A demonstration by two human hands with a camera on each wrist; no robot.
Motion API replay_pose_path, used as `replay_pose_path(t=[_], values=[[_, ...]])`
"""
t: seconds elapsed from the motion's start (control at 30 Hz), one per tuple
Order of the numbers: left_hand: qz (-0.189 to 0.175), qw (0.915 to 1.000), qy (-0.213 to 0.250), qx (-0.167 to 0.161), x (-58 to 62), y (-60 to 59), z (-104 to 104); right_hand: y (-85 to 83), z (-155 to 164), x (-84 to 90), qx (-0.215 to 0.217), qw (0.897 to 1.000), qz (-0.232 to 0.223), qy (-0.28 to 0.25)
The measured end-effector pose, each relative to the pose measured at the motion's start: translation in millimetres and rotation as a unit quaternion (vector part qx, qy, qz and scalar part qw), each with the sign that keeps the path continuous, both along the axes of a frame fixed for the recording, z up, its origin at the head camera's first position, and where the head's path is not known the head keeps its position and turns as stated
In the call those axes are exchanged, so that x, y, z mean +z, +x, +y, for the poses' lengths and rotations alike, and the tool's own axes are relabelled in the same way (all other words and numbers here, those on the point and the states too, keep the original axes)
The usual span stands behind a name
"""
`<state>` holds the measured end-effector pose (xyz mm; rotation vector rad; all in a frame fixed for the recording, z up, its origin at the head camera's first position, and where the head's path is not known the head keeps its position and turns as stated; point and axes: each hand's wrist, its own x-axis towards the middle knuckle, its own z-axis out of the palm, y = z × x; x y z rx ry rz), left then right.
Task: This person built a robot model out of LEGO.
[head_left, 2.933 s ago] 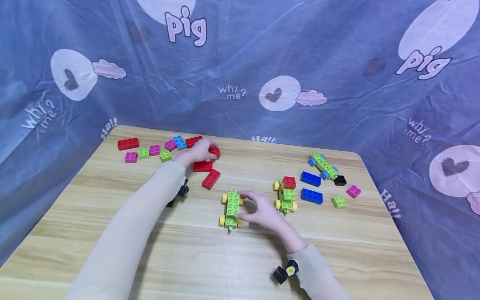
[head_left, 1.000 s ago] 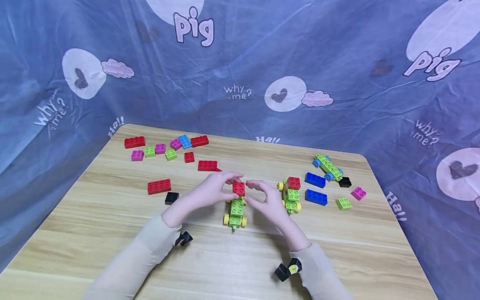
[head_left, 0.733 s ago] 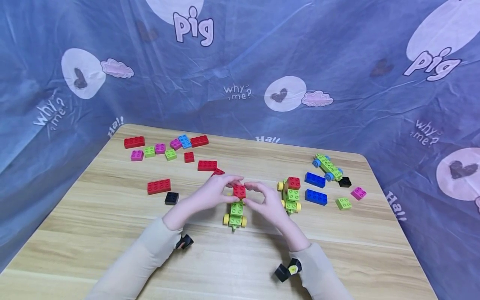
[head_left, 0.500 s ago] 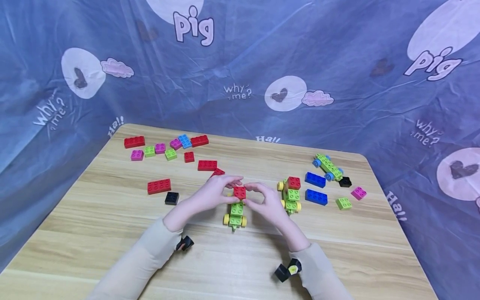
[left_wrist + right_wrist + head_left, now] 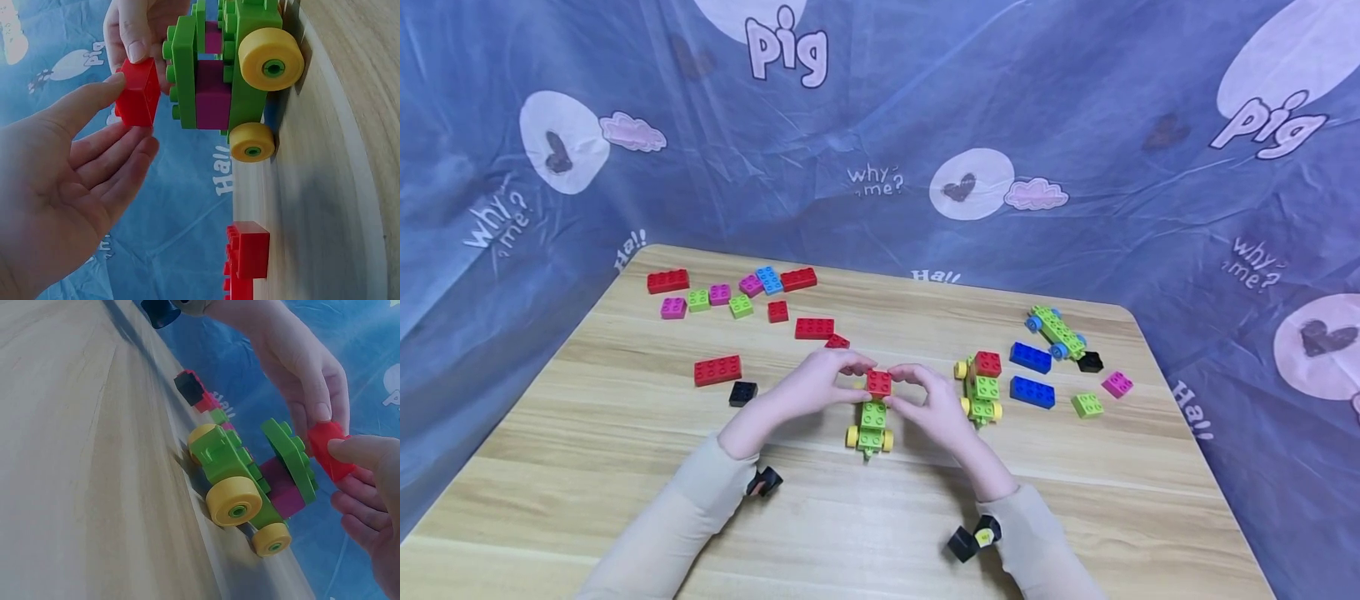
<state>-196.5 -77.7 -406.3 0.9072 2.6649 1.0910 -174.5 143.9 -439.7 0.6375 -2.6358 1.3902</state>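
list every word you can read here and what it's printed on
"pig": blue backdrop cloth, top centre and upper right.
"why me?": same cloth, centre, left and right.
"Ha!!": cloth along the wooden table edge.
Bricks show no readable text.

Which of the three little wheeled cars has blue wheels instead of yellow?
The green car with blue wheels at the far right of the table, beside the black brick. The two nearer cars both have yellow wheels.

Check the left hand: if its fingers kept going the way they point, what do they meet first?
Probably the right hand. The left hand points across the small red plastic brick both pinch above the green yellow-wheeled toy car; depth is unclear.
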Motion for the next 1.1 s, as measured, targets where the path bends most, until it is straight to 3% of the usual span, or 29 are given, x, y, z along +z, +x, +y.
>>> replay_pose_path(t=[1.1], values=[[0.005, 0.9999, -0.010, -0.009, -4.5, -0.7, 1.6, -3.7, 3.4, -4.1, 0.025, 0.999, 0.001, 0.024]])
